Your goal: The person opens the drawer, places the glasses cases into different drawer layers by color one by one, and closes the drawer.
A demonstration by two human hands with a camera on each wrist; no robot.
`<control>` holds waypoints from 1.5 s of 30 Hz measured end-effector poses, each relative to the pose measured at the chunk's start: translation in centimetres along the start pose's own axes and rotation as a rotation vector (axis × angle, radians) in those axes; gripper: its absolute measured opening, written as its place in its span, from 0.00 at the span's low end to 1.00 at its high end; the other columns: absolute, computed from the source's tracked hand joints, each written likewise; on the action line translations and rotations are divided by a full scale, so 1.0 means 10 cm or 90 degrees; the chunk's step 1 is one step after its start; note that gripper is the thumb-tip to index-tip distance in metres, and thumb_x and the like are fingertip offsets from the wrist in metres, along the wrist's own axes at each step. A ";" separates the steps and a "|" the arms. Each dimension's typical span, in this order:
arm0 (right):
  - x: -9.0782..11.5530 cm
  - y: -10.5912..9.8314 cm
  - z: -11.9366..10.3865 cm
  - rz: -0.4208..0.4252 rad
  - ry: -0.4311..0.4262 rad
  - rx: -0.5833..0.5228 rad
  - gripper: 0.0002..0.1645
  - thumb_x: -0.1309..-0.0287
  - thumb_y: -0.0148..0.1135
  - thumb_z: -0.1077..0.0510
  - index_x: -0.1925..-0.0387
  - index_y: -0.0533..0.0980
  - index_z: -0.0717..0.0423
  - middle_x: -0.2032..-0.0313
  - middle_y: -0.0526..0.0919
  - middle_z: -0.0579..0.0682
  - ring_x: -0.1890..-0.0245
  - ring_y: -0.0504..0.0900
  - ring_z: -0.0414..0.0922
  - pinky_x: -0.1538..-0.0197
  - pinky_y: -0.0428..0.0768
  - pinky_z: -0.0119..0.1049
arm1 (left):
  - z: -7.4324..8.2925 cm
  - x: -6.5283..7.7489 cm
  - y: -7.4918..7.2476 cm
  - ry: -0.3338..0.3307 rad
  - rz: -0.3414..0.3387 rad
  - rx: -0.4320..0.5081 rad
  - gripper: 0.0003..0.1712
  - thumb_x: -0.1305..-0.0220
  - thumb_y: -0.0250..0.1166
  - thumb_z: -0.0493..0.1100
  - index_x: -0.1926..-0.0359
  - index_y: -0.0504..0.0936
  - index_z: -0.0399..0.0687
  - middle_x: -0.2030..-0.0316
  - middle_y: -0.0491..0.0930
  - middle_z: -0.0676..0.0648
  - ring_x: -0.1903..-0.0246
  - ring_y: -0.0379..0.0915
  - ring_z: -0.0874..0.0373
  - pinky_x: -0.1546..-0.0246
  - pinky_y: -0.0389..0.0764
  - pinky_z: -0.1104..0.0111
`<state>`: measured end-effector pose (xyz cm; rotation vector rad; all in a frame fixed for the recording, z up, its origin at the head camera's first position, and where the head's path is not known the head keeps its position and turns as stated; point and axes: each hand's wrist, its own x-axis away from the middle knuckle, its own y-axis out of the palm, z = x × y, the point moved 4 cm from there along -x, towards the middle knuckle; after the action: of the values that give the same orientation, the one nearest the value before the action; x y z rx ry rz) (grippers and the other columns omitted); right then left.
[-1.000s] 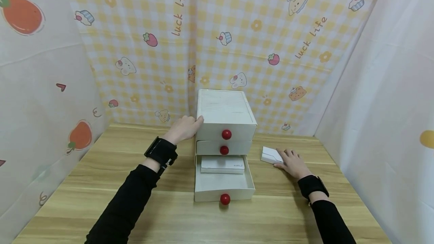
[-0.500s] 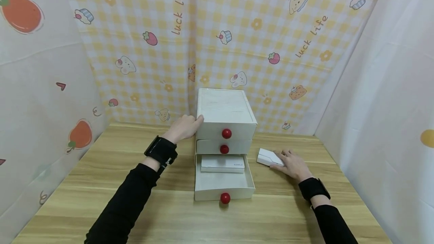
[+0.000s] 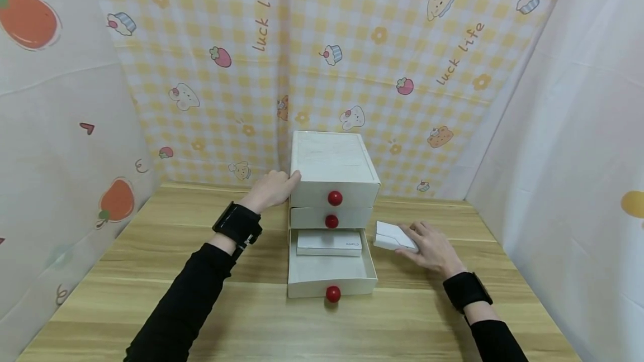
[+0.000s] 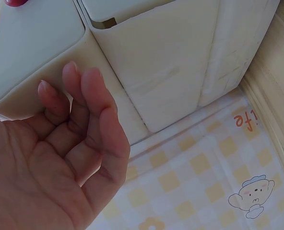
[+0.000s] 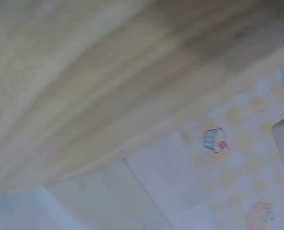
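Observation:
A white cabinet (image 3: 334,155) with stacked drawers and red knobs stands mid-table in the head view. My left hand (image 3: 271,190) is at its left side, the thumb against the top front corner. In the left wrist view the fingers (image 4: 96,91) bend loosely, with their tips at the cabinet wall. My right hand (image 3: 431,247) pinches a small white box (image 3: 391,234) between thumb and fingers, low over the table, right of the cabinet. The bottom drawer (image 3: 327,270) is pulled out, with a flat white lettered box (image 3: 329,243) in its rear part.
A wooden table (image 3: 241,323) bears everything. Behind it hangs a yellow checked cloth (image 3: 312,15) with cartoon prints, and white cloths close off both sides. The upper drawers (image 3: 312,217) are pushed in. Mostly blurred wood and cloth fill the right wrist view.
My right hand has brought the small white box leftward, close to the open drawer's right side. The left hand and the cabinet have stayed in place.

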<state>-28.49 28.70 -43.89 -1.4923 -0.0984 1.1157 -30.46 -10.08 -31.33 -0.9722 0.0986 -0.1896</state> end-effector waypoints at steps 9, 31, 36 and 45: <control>-0.19 -0.12 -0.27 0.061 -0.100 -0.004 0.40 0.58 0.67 0.34 0.47 0.77 0.55 0.66 0.78 0.50 0.70 0.75 0.43 0.70 0.74 0.36 | 0.00 0.01 0.00 0.000 0.000 -0.003 0.31 0.31 0.31 0.61 0.84 0.60 0.51 0.83 0.60 0.50 0.83 0.53 0.58 0.78 0.61 0.66; -0.74 -0.08 -1.06 0.001 -0.209 0.051 0.41 0.40 0.38 0.25 0.45 0.76 0.49 0.61 0.80 0.48 0.64 0.76 0.43 0.62 0.77 0.35 | -0.02 0.01 0.01 -0.007 0.006 -0.001 0.31 0.32 0.30 0.62 0.84 0.61 0.51 0.83 0.61 0.50 0.82 0.55 0.57 0.77 0.62 0.66; -0.85 -0.04 -1.26 -0.019 -0.230 0.073 0.38 0.48 0.53 0.26 0.48 0.77 0.48 0.64 0.79 0.46 0.64 0.75 0.43 0.60 0.76 0.35 | -0.01 0.01 0.00 -0.004 0.006 -0.009 0.31 0.31 0.30 0.62 0.84 0.61 0.50 0.82 0.61 0.49 0.81 0.58 0.56 0.75 0.64 0.66; -0.99 0.06 -1.49 -0.104 -0.243 0.097 0.37 0.49 0.55 0.26 0.48 0.77 0.46 0.60 0.81 0.46 0.59 0.79 0.44 0.54 0.78 0.38 | 0.00 0.01 -0.01 -0.006 0.006 -0.013 0.31 0.31 0.30 0.62 0.82 0.63 0.50 0.81 0.62 0.49 0.79 0.61 0.55 0.74 0.65 0.65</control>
<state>-24.15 11.52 -41.25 -1.1035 -0.3839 1.2338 -30.34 -10.14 -31.25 -0.9923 0.0974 -0.1752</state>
